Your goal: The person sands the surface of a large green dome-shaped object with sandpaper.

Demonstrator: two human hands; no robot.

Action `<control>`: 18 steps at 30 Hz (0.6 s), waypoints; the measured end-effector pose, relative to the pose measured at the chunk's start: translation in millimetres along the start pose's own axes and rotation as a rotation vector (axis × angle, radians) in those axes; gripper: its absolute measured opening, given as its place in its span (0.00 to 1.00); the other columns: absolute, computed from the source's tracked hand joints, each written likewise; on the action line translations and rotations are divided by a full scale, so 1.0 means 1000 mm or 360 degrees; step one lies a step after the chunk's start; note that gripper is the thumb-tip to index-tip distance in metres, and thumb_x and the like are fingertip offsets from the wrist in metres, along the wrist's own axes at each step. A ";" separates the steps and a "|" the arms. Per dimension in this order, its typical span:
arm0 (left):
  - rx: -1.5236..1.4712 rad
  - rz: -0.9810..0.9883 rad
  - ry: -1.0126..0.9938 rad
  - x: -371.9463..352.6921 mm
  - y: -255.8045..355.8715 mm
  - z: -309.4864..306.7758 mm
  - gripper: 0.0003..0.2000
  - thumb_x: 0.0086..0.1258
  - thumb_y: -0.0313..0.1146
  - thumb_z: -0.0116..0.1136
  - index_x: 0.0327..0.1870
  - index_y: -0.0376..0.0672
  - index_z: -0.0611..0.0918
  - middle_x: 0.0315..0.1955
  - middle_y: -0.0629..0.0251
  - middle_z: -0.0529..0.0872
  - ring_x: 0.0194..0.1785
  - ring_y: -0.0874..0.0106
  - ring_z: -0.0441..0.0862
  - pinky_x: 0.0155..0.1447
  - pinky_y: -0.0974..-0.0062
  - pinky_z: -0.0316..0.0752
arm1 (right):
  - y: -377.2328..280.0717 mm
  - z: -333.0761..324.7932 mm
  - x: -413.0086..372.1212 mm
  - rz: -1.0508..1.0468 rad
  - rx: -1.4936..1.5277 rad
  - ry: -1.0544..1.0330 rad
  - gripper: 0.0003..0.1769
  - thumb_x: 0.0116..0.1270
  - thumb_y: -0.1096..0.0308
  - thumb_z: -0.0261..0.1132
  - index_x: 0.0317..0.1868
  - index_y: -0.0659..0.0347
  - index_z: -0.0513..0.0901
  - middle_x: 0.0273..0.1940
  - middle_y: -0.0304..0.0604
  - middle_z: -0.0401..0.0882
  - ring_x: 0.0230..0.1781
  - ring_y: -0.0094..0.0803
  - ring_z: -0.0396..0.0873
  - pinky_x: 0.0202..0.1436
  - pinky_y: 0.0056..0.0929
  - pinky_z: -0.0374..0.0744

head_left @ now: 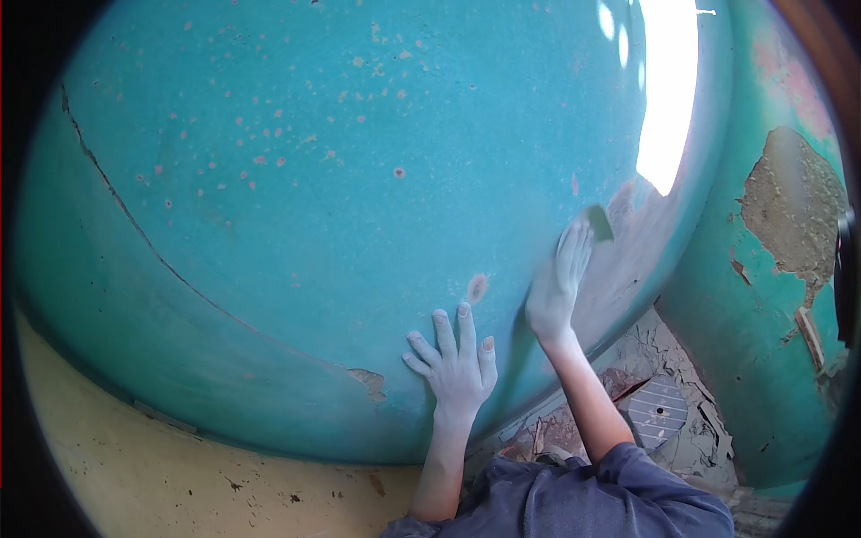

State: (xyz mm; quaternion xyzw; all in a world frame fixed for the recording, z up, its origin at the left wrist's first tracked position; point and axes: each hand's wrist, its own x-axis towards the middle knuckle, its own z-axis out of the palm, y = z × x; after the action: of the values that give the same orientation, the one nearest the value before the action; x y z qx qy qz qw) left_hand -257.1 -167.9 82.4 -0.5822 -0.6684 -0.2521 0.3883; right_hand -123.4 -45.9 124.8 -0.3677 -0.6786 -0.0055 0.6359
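Bracing with the left hand (pixel 453 363), palm flat on the turquoise wall (pixel 314 179), fingers spread wide, nothing in it. Pressing a small green pad (pixel 599 222) to the same wall with the right hand (pixel 558 282), fingers stretched long and close together, pad under the tips, at 1 o'clock of that hand. Right hand at 1 o'clock of the left, near but apart. Around the pad and on toward 3 o'clock, a pale rubbed patch (pixel 632 251) in the paint. At 12 o'clock of the pad, a bright glare (pixel 668 90). At 9 o'clock of the hands, a long curved crack (pixel 117 197); at 11 o'clock, pink specks (pixel 269 143). At 3 o'clock, a second wall with peeled paint (pixel 789 206). At 5 o'clock, paint flakes (pixel 664 354) and a grey slotted piece (pixel 657 408) on the floor. At 6 o'clock, blue sleeves (pixel 619 493); at 8 o'clock, a yellow band (pixel 134 448).
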 end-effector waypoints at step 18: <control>-0.0104 -0.0060 -0.0042 -0.004 0.003 0.001 0.33 0.81 0.50 0.33 0.80 0.39 0.56 0.81 0.43 0.41 0.79 0.31 0.23 0.71 0.28 0.19 | -0.015 -0.006 0.026 -0.0121 0.0056 -0.0012 0.41 0.67 0.70 0.60 0.76 0.80 0.54 0.77 0.72 0.51 0.79 0.71 0.45 0.80 0.64 0.42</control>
State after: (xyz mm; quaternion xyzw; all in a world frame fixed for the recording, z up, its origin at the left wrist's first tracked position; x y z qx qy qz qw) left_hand -254.2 -168.8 78.5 -0.5851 -0.6757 -0.2733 0.3555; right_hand -123.9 -46.7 155.2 -0.3303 -0.6945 -0.0162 0.6390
